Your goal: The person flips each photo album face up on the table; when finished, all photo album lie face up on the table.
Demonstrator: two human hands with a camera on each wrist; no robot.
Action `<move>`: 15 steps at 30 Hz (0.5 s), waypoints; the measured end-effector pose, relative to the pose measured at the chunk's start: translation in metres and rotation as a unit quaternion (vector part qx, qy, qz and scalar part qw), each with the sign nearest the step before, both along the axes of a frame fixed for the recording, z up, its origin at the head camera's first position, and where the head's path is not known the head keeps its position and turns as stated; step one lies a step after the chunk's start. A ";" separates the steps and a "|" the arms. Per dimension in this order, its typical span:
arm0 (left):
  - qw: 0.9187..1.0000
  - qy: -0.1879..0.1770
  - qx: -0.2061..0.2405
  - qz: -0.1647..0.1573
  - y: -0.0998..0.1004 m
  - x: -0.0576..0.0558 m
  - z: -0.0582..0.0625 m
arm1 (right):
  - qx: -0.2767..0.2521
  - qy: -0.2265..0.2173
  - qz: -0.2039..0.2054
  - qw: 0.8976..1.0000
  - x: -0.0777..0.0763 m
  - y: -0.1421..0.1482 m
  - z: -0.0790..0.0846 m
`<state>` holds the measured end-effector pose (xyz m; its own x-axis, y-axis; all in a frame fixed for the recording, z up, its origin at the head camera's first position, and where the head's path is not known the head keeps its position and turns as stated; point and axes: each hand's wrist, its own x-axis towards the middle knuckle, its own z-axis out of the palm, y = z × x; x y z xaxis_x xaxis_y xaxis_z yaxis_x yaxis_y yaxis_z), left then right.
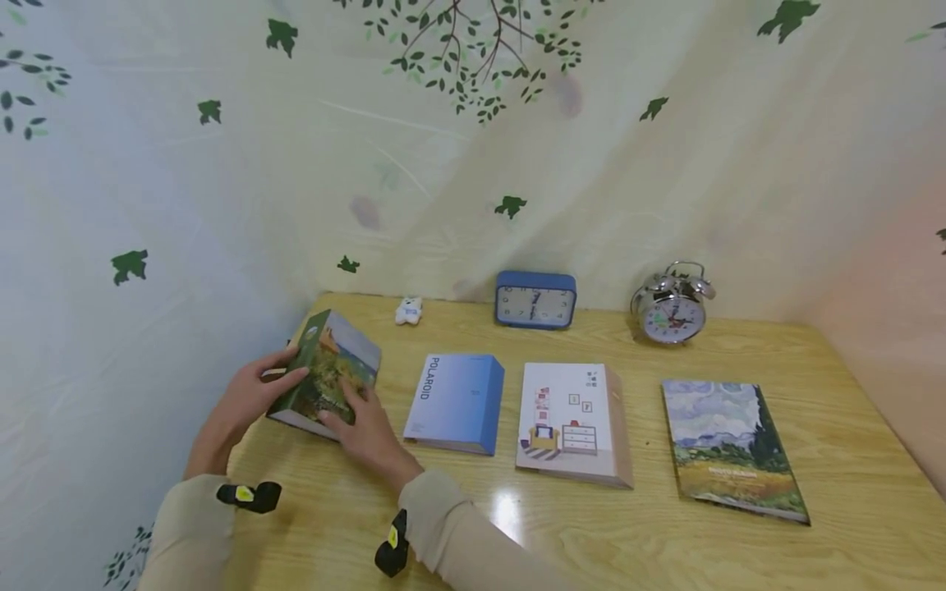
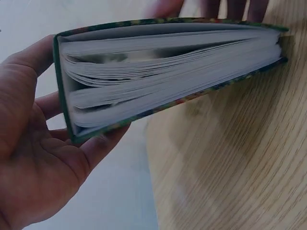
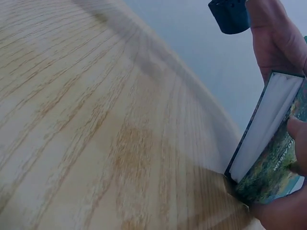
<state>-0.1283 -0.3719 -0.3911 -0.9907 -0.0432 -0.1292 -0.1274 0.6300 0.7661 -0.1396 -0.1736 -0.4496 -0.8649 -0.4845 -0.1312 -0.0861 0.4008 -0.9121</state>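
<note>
My left hand grips a thick photo album by its green spine, at the left end of the table. In the left wrist view, fingers of this hand reach under the spine side, and the album's white page edges face the camera. The spine side is raised, and the opposite edge is down close to the tabletop. My right hand rests its thumb and fingers on the painted front cover. The right wrist view shows this hand at the cover's lower part.
To the right lie a blue Polaroid album, a white illustrated album and a landscape-painting album. Along the back stand a small white figurine, a blue clock and a silver alarm clock. A leaf-print curtain borders the wooden table.
</note>
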 end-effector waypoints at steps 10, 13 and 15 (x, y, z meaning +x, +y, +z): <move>0.999 -0.048 -0.002 -0.020 -0.016 0.005 -0.007 | 0.021 -0.018 -0.040 0.999 0.004 -0.004 -0.008; 0.998 -0.065 -0.018 -0.019 -0.019 0.005 -0.013 | 0.030 -0.005 -0.043 0.999 0.004 -0.005 -0.013; 0.997 -0.075 -0.032 -0.019 -0.019 0.005 -0.017 | 0.036 0.004 -0.041 0.998 0.004 -0.006 -0.015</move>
